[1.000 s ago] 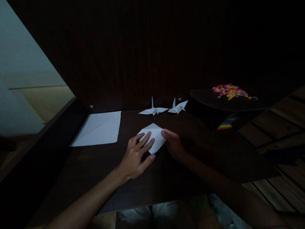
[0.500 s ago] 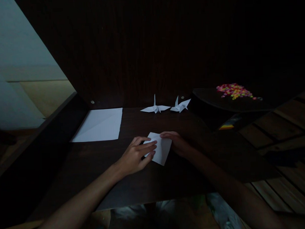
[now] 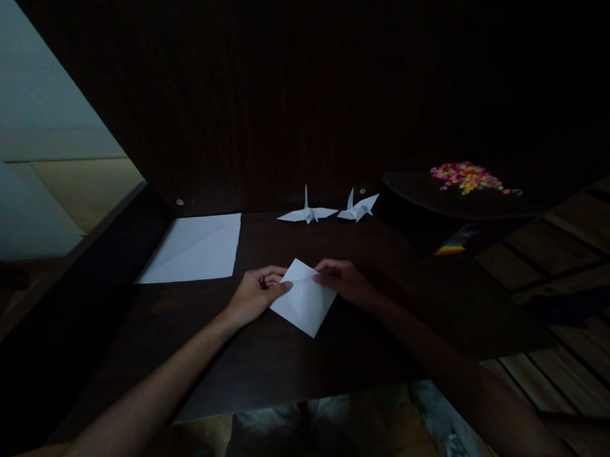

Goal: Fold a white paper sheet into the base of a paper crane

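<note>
A small folded square of white paper (image 3: 306, 305) is held between my two hands, turned so one corner points toward me. My left hand (image 3: 257, 291) pinches its left side, thumb on top and fingers behind. On the other side my right hand (image 3: 345, 282) grips the upper right edge, its thumb also resting on the paper. A faint crease crosses the upper part of the square. Beyond it, two white paper cranes (image 3: 308, 214) (image 3: 358, 208) stand at the back of the dark desk.
A stack of white paper sheets (image 3: 193, 249) lies at the left of the dark desk (image 3: 230, 384). On a raised curved shelf (image 3: 414, 195) at the right is a heap of small colourful pieces (image 3: 466, 176). A dark side panel (image 3: 86, 263) borders the left.
My left hand has gone from lying spread over the paper to pinching its left edge. The paper has turned slightly and come a little to the left.
</note>
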Motion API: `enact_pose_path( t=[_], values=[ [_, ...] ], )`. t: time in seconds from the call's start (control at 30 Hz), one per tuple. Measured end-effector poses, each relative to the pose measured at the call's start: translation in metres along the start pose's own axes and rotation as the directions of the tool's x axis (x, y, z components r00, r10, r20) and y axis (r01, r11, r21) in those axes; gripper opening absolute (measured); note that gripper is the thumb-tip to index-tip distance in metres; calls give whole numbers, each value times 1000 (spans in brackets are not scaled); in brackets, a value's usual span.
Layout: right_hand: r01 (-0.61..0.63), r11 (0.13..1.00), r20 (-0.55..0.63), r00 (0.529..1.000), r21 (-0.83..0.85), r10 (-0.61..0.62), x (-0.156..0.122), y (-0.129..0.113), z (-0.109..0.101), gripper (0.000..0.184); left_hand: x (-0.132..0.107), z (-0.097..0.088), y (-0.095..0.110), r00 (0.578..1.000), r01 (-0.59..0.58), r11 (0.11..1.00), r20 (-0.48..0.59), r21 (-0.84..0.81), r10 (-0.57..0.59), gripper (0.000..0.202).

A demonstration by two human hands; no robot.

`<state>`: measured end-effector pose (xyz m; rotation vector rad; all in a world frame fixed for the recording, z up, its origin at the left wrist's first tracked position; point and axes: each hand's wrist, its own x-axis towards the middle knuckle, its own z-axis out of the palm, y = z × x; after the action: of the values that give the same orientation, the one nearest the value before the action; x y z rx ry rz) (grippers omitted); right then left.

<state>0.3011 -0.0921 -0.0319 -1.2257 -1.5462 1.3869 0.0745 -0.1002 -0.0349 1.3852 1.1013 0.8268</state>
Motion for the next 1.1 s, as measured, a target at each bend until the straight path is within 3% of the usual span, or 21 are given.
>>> enact_pose_path(
  t=[0.1, 0.23, 0.4, 0.5, 0.67, 1.1],
  values=[
    [83, 990, 23, 996, -110, -81, 0, 3, -3, 12, 1, 1, -2, 1000, -18, 1000, 11, 12, 18, 34],
    [156, 959, 67, 987, -235, -145, 0, 6, -3, 12, 0, 3, -5, 991, -131, 979, 42, 153, 126, 27],
    [203, 887, 54, 979, -414, -199, 1, 11, 2, 9, 0, 4, -6, 968, -232, 857, 23, 460, 250, 19],
    [265, 828, 63, 961, -494, -270, 2, 13, 4, 6, 2, 3, -6, 946, -290, 781, 42, 553, 321, 15],
    [323, 714, 83, 933, -621, -350, 3, 12, 7, 4, 3, 4, -4, 928, -343, 713, 103, 611, 359, 14],
    [317, 657, 89, 930, -684, -357, 2, 15, 13, 8, 6, 4, -11, 903, -398, 670, 138, 627, 407, 20]
  ],
)
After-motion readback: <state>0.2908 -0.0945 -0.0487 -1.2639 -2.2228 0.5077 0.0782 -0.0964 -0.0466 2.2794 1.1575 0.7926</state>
